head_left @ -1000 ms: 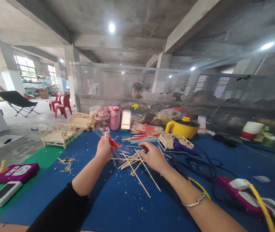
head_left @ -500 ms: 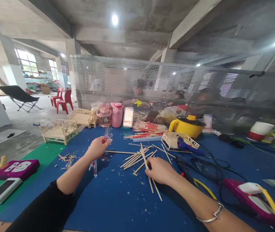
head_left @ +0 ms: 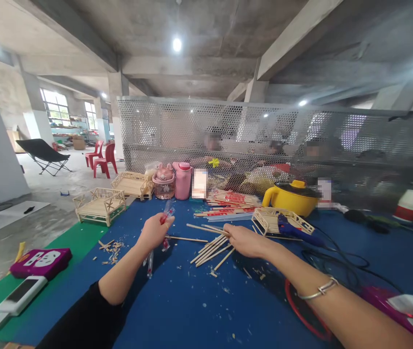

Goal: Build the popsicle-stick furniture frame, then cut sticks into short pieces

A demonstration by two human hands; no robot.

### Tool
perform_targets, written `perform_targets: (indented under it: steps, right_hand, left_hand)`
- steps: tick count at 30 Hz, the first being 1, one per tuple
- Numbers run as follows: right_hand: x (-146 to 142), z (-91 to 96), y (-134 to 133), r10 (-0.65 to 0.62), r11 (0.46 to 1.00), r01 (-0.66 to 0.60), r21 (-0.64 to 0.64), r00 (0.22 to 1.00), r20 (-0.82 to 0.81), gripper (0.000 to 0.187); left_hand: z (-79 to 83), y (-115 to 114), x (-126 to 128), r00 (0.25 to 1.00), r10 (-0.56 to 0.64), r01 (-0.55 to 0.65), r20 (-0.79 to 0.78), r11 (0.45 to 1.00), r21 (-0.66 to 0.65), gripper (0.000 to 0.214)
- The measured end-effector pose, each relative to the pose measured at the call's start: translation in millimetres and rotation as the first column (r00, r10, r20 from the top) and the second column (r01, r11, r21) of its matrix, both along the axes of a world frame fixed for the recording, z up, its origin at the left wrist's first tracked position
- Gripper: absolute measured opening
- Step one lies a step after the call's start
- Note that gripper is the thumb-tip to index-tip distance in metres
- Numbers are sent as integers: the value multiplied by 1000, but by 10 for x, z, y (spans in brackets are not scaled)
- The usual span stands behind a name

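Note:
My left hand [head_left: 154, 231] is closed around crumpled clear plastic wrappers [head_left: 169, 209] with red print, which stick out above and below the fist. My right hand [head_left: 245, 240] pinches a few bamboo chopsticks [head_left: 202, 227] that point left, above the table. Below and beside it, a loose pile of bamboo chopsticks [head_left: 210, 249] lies fanned out on the blue table top [head_left: 177, 305]. One more chopstick [head_left: 188, 239] lies between the two hands, its left end partly hidden by wrappers.
Small stick-built frames [head_left: 101, 206] stand at the left. Behind are a pink bottle [head_left: 182, 182], red-printed chopstick packs [head_left: 231, 201] and a yellow pot [head_left: 293, 201]. A blue glue gun [head_left: 295, 230] rests on another frame at right, near cables. Purple power strips [head_left: 42, 261] flank the table.
My right hand has lifted its chopsticks and swung them from nearly upright in view to pointing left. My left hand keeps the wrappers. The whole view has shifted slightly.

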State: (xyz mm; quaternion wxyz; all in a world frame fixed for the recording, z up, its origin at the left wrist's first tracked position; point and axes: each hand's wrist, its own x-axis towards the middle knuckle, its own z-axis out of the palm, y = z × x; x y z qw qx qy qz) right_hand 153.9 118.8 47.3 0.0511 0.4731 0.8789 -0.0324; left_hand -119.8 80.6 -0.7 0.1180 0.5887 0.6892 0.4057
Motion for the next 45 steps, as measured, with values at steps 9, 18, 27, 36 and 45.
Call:
perform_targets:
  steps: [9, 18, 27, 36, 45]
  right_hand:
    - [-36, -231, 20, 288, 950, -294, 105, 955, 65, 80]
    - [-217, -238, 111, 211, 965, -226, 136, 971, 115, 23]
    - [-68, -343, -118, 169, 959, -176, 221, 984, 51, 20]
    - [68, -451, -154, 140, 957, -128, 259, 990, -26, 18]
    - [236, -415, -14, 39, 961, 26, 275, 973, -227, 22]
  left_hand:
    - [-109, 80, -266, 961, 126, -170, -247, 971, -168, 29]
    - [-127, 58, -371, 907, -58, -95, -417, 937, -336, 26]
    - [-150, 101, -227, 867, -89, -113, -490, 923, -367, 32]
    - [-134, 49, -167, 856, -68, -154, -513, 913, -378, 36]
    - [-154, 43, -219, 885, -67, -111, -461, 931, -349, 33]
